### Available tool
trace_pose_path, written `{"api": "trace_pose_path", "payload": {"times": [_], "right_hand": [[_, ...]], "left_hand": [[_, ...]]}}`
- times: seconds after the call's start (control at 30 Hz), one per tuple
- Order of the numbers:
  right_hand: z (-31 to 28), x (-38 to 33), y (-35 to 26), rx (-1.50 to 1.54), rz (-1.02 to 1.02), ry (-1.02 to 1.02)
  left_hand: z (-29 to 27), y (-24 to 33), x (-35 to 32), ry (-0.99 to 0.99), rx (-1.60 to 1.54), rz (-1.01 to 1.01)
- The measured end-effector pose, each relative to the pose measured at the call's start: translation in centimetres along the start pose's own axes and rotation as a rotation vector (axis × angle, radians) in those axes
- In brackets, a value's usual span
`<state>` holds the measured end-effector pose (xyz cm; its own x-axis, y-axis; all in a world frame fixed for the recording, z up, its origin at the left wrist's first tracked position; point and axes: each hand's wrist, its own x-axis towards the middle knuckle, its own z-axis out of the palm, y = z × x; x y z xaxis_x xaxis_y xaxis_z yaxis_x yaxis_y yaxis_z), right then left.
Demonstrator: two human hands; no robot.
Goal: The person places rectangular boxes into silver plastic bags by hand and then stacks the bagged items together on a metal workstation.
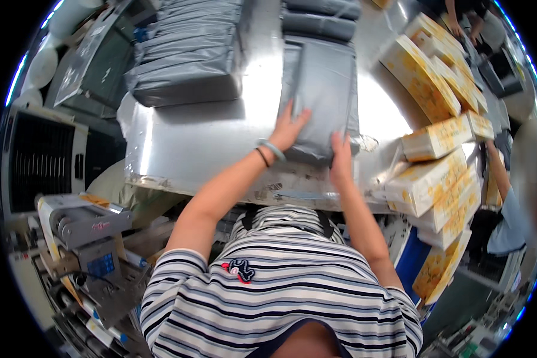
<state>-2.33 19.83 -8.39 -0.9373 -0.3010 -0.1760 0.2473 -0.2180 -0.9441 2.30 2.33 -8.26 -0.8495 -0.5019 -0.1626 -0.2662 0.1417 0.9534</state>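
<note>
Two hands pressing on one grey plastic mailer bag [323,95], lying flat in the middle of the shiny metal surface [191,149]. Starting at the left: stacked grey parcels [188,53] sitting well apart from the bag, out of harm's way. Next, left hand [289,128] lying open and flat on the bag's near left corner, fingers spread, gripping nothing. Then right hand [340,158] curling over the bag's near edge, grip loosely closed on it as far as can be told. Further right, leaning yellow boxes [429,179] crowding the surface edge. Judging the risk: slick film sliding on polished metal under uneven pressure, possibly skewing rightward and nudging that tilted box stack over.
</note>
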Motion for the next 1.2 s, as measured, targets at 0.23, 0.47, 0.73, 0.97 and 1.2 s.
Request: {"api": "trace_pose_path", "payload": {"times": [0.23,0.47,0.73,0.97,1.2], "right_hand": [[5.8,-4.5,1.4,-0.391,0.514,-1.21],[9.0,-5.3,1.5,-0.776,-0.025,-1.328],[-13.0,-3.5,-12.4,-0.736,-0.612,0.664],[-39.8,-8.6,-16.8,-1.203,-0.071,1.073],[-36.9,-7.5,-15.0,-0.232,0.033,0.746]], "left_hand": [[-20.7,8.7,-7.3,-0.312,0.992,0.403],[-35.8,4.9,-1.5,-0.021,1.594,0.426],[-8.6,14.3,1.6,-0.408,0.441,0.62],[21.8,14.4,-2.3,-0.96,0.517,1.32],[28.4,12.2,3.4,-0.965,0.045,0.88]]}}
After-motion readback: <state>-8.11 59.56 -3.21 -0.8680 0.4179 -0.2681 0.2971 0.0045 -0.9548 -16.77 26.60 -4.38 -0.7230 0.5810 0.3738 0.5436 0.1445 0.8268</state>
